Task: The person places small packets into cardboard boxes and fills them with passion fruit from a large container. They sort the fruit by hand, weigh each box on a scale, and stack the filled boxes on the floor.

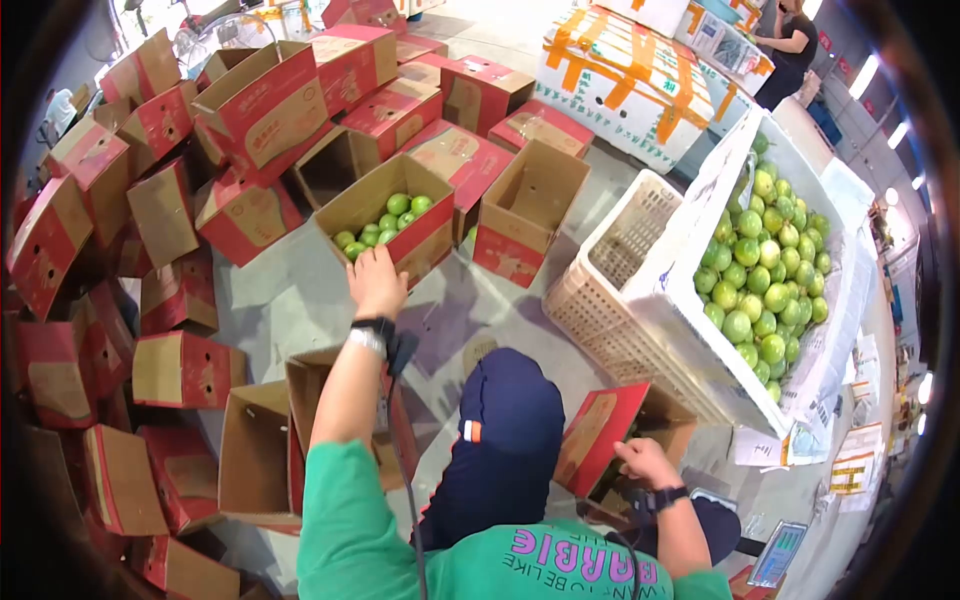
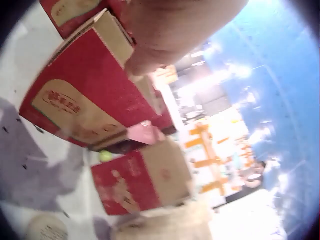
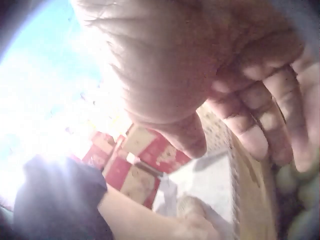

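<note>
Well, the left hand [image 1: 378, 284] lies at the near rim of the fruit carton [image 1: 428, 246] — whether it pinches anything, I cannot tell — beside the green fruit [image 1: 388, 222] inside. Right of that carton and closer to the person, the right hand [image 1: 648, 460] hangs, fingers loosely extended, at a red box [image 1: 603, 430].

Smooth, shiny green fruit [image 1: 397, 205] sit in a red cardboard carton [image 1: 428, 243], matt brown inside, at the left hand [image 1: 378, 285]; beyond the right hand [image 1: 648, 462] stand a perforated plastic crate [image 1: 592, 305] and a white foam-like box [image 1: 690, 335].
</note>
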The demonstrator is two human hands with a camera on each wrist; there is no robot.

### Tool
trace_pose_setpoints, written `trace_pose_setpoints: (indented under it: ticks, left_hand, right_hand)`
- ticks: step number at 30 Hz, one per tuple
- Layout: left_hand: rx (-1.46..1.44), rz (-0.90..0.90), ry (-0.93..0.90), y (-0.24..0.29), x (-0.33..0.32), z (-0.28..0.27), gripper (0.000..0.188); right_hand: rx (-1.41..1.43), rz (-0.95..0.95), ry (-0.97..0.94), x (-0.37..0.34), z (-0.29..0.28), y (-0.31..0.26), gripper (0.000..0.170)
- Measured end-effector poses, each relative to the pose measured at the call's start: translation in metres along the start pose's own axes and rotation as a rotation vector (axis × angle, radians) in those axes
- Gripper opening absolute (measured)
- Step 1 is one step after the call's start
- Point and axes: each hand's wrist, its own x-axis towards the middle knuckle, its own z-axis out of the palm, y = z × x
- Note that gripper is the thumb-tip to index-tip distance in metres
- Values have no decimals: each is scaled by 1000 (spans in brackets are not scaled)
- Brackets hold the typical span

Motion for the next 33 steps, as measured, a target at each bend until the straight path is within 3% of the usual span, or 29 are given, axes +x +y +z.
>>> trace_pose_setpoints:
  ticks: [2, 3, 5, 7, 10, 13, 15, 16, 18, 20, 22, 23, 24, 26, 27, 28, 29, 31, 33]
  left_hand:
    - [55, -67, -168, -8, 47, 34, 43]
    - [59, -61, -167, -9, 61, 40, 43]
    - [-16, -60, -368, -11, 72, 54, 23]
    - [20, 227, -388, -4, 46, 46, 12]
    - [73, 462, -558, -9, -4, 30, 17]
    - [-5, 475, -640, -25, -44, 1, 9]
    - [-123, 492, -785, -33, -51, -17, 9]
    - [-126, 486, -780, -36, -53, -18, 9]
    - [-307, 196, -278, -43, -48, -19, 31]
    - [-138, -62, -265, -58, -27, -25, 49]
    - [-61, -161, -248, -70, -19, -20, 59]
    - [-21, -140, -224, -83, -21, -8, 52]
    - [-196, -202, -474, -95, -16, 1, 42]
    - [-381, -212, -476, -112, -22, 30, 32]
    - [-426, -355, -540, -108, -21, 23, 28]
    - [-379, -260, -520, -121, -19, 31, 22]
    - [-404, -285, -506, -101, -7, 15, 20]
    - [-423, -301, -492, -78, -2, -33, 18]
    - [-303, -6, -297, -44, 11, -87, 15]
  right_hand:
    - [-36, -212, 131, 6, -35, 14, 31]
    - [-65, -279, 182, -2, -50, -7, 29]
    - [-157, -414, 279, -25, -81, -70, 25]
    - [-267, -551, 335, -29, -89, -141, 22]
    - [-294, -793, 232, 15, -69, -217, 21]
    - [-266, -839, 71, 90, -19, -272, 31]
    - [-296, -738, 5, 146, 31, -287, 46]
    - [-355, -671, -31, 166, 52, -294, 52]
    - [-521, -647, -100, 186, 80, -312, 55]
    - [-588, -581, 17, 206, 101, -310, 43]
    - [-543, -531, -4, 201, 101, -305, 30]
    - [-549, -568, 17, 198, 100, -299, 23]
    - [-673, -732, -25, 224, 111, -279, 21]
    - [-550, -653, 101, 210, 108, -276, 17]
    - [-507, -620, 118, 204, 105, -277, 18]
    - [-462, -636, 176, 203, 105, -274, 20]
    - [-442, -681, 185, 203, 99, -273, 22]
    - [-317, -610, 30, 176, 61, -282, 21]
    - [-195, -599, -19, 145, 25, -273, 22]
